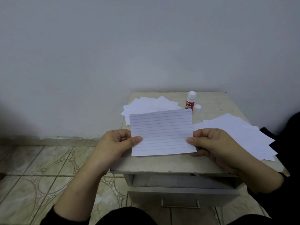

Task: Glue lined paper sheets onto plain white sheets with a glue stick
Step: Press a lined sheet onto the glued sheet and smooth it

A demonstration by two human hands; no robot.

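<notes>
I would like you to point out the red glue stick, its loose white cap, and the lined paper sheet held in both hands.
red glue stick [189, 105]: head view, on its red label.
loose white cap [197, 108]: head view, on its side.
lined paper sheet [162, 132]: head view, on its middle.

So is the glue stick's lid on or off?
Off. The glue stick stands upright with its white tip bare, and its lid sits beside it.

Both forearms are reaching forward, bare to rolled dark sleeves. The left hand [116, 142] and right hand [211, 143] are each pinching a sheet's [162, 133] side edge, thumbs on top, fingers [204, 133] curled behind.
</notes>
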